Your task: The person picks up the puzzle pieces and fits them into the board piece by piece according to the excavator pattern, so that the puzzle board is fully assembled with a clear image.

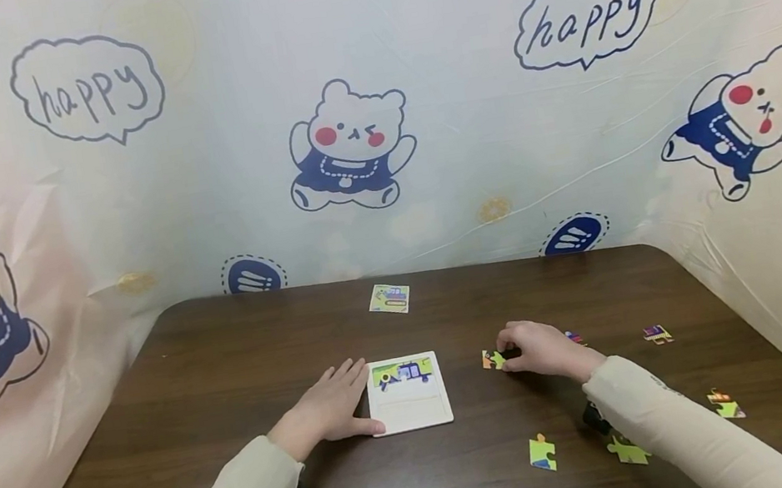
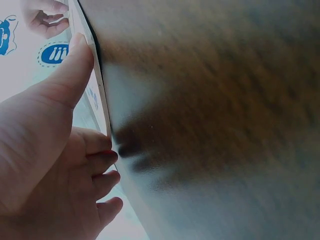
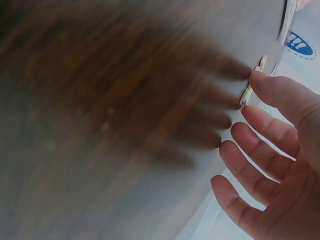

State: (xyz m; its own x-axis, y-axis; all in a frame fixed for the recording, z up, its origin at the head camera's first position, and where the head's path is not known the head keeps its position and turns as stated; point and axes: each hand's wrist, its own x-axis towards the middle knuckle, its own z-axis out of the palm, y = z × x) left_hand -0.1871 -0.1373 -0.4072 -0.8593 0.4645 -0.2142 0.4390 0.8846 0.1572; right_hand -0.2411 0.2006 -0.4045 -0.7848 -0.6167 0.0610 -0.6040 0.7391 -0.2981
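On the dark wooden table [image 1: 228,369] lies a white puzzle tray [image 1: 411,410] with a strip of picture filled in along its top. My left hand [image 1: 332,409] rests flat beside it, and in the left wrist view its thumb [image 2: 75,55] presses against the tray's edge [image 2: 98,87]. To the right of the tray, my right hand [image 1: 537,348] arches over the table and one fingertip [image 3: 270,85] touches a small puzzle piece [image 1: 492,360] [image 3: 248,92]. The other fingers are spread and relaxed and hold nothing.
Loose pieces lie to the right: a green one [image 1: 542,452] near the front, one [image 1: 627,450] by my right sleeve, one [image 1: 724,403] further right and one [image 1: 656,334] beyond the hand. A small picture card [image 1: 389,298] sits at the back. Printed sheeting walls the table in.
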